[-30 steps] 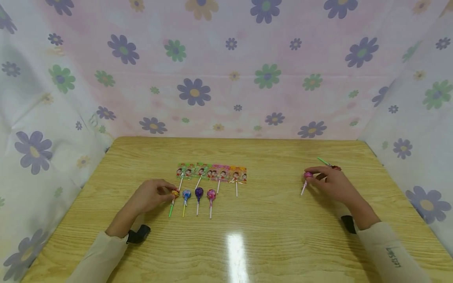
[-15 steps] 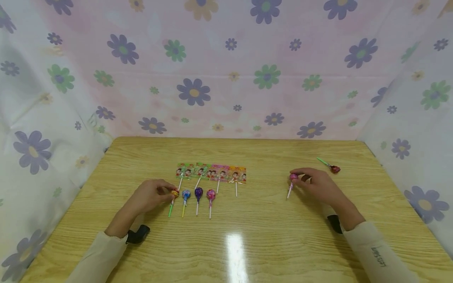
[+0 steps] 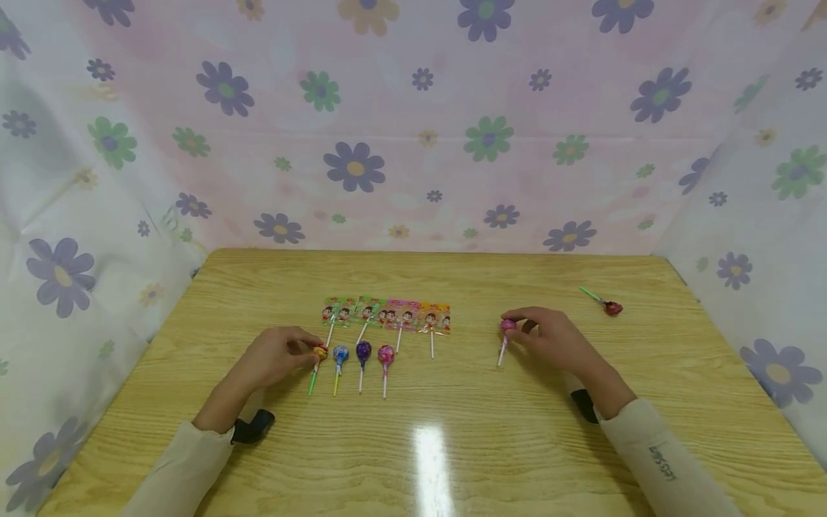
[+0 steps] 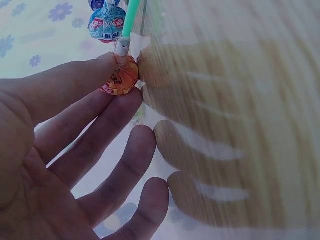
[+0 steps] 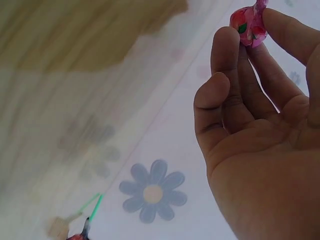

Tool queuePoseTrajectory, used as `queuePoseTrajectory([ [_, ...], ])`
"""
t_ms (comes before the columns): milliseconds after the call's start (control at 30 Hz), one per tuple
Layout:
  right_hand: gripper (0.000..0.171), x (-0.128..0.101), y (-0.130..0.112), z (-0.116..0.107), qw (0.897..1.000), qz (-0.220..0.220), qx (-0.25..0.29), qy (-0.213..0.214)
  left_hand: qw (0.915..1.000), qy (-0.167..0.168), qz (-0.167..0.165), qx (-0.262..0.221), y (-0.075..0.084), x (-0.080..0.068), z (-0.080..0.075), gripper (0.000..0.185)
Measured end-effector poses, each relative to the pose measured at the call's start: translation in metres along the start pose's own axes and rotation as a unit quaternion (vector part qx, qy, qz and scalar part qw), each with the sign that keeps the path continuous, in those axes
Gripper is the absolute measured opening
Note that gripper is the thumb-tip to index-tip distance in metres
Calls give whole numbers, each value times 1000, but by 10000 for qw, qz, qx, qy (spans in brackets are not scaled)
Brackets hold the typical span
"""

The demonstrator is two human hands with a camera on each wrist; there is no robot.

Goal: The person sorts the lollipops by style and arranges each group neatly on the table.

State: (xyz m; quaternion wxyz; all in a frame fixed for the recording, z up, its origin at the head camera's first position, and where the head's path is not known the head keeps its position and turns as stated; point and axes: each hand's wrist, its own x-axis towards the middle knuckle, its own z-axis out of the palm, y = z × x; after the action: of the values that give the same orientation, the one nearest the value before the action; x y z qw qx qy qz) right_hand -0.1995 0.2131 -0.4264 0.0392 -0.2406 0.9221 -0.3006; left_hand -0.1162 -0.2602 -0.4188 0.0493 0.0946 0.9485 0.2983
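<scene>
The wooden surface (image 3: 452,445) carries a strip of flat packeted lollipops (image 3: 386,314) and, just in front of it, a row of round-headed lollipops with their sticks toward the person. The right hand (image 3: 549,337) pinches the pink lollipop (image 3: 507,325) by its head between thumb and fingertips, stick hanging down, well to the right of the row. The left hand (image 3: 278,355) pinches the orange lollipop (image 3: 319,352) at the row's left end. Judged from the row, the pink one is best carried low, its stick turned parallel to the others, and set beside the pink-headed lollipop (image 3: 385,353). A red lollipop (image 3: 610,308) lies apart at far right.
</scene>
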Motion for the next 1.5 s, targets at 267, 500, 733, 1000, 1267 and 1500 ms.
queuePoseTrajectory([
  [267,32,8,-18,12,9996,8,130,-230,10000,31,64,-8,1,-1,0,23],
  [500,31,15,-32,22,9986,-163,285,-408,9999,-33,93,-54,3,-2,-2,24],
  [733,33,20,-46,33,9976,-338,338,-510,10000,10,88,-39,4,-2,-2,23],
  [1000,32,27,-64,45,9953,-654,300,-648,10000,9,57,9,5,-3,-1,22],
  [1267,31,33,-80,58,9929,-897,139,-769,10000,9,45,44,5,-2,-1,23],
  [1500,31,39,-94,69,9908,-1027,-88,-874,10000,11,53,40,3,-2,0,23],
])
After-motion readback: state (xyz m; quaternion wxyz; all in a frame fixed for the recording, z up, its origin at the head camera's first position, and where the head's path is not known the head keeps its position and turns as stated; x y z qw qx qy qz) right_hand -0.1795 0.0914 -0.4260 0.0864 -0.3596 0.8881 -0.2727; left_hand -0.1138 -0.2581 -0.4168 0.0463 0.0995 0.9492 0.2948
